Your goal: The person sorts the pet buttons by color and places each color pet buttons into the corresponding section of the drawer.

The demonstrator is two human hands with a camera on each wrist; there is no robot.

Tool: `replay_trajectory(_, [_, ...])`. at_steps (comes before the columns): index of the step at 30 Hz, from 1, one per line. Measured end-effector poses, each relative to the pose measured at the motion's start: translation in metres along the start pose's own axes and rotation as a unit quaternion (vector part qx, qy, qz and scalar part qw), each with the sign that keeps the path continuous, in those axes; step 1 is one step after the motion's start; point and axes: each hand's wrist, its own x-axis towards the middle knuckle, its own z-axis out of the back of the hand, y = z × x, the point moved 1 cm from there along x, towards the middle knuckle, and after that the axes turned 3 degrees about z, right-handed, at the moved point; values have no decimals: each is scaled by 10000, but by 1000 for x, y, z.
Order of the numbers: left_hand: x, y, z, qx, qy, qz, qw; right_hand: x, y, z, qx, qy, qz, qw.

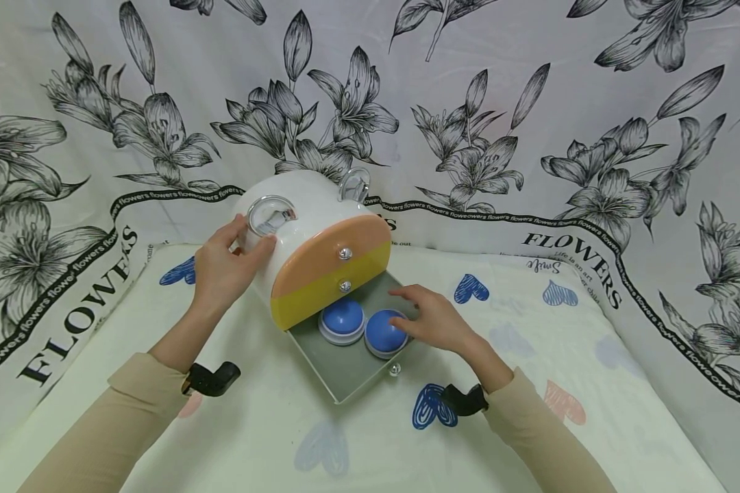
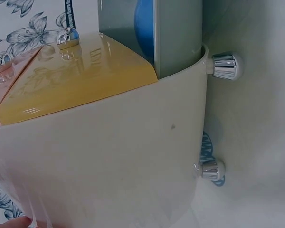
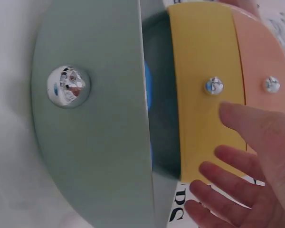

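A rounded white drawer box [image 1: 302, 205] has an orange drawer front [image 1: 327, 253], a yellow one [image 1: 370, 267] and a grey-green drawer [image 1: 339, 380] pulled out at the bottom. My left hand [image 1: 225, 263] holds the box's left side, thumb and fingers around the clear round ear [image 1: 271, 215]. In the open drawer sit two round white things with blue domed tops, the left one [image 1: 342, 316] and the right one [image 1: 385, 331]. Over the right one hovers my right hand [image 1: 434, 318], fingers spread and holding nothing. Its thumb overlaps the blue top; contact is unclear in the head view.
A second clear ear [image 1: 354, 185] tops the box. Silver knobs [image 3: 213, 86] stick out from the drawer fronts, and small silver feet [image 2: 227, 65] from its underside. The heart-printed cloth [image 1: 253, 438] lies beneath, with a flower-printed cloth [image 1: 499, 41] rising behind.
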Motion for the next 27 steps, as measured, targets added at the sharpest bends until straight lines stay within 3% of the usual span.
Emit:
replay_trajectory(6, [0,0,-1,-40,32,12,10000,-17,-6,-1,201,-822,-140,9963])
replay_trajectory(14, [0,-2,1,33,44,49,10000,-42,-10,-9,246,-1798,-211,9832])
replay_trajectory(21, [0,-2,1,56,53,68,9999,-62,-9,-29,343,-2354,-102,9712])
replay_trajectory(27, [0,-2,1,62,47,93,9999,-73,-10,-49,415,-2388,-92,9701])
